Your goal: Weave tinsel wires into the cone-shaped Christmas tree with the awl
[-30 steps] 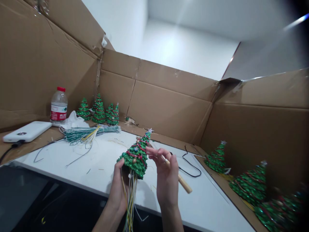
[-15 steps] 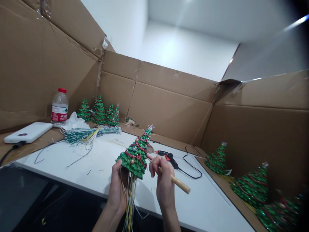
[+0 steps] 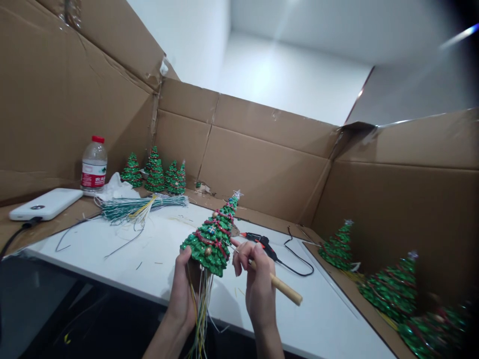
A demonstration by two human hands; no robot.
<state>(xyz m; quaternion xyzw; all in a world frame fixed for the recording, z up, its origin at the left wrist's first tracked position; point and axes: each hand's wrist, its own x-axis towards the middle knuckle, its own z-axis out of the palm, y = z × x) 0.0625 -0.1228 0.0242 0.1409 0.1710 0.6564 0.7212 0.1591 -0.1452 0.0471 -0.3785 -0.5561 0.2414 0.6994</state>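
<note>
My left hand (image 3: 182, 294) is closed round the base of a small green glittery Christmas tree (image 3: 211, 236) with red bead strings and a silver star on top. A bundle of thin green and yellow wires (image 3: 202, 314) hangs down from the tree's underside past my wrist. My right hand (image 3: 256, 279) is closed on a wooden-handled tool (image 3: 284, 290), held like a pen. Its thin metal tip points at the tree's right side, close to it. Both hands hover above the white table (image 3: 112, 259), near its front edge.
A black and red glue gun (image 3: 262, 243) with a black cord lies behind my hands. Loose green wires (image 3: 138, 205), a water bottle (image 3: 93, 163), a white power bank (image 3: 45, 203) and several small trees (image 3: 157, 172) sit at left. More trees (image 3: 389, 289) stand at right. Cardboard walls (image 3: 262, 164) surround the table.
My right hand's fingers, stretched out on the tree a second ago, have drawn back and closed on the tool. The glue gun behind them is now uncovered. The tree has tilted slightly.
</note>
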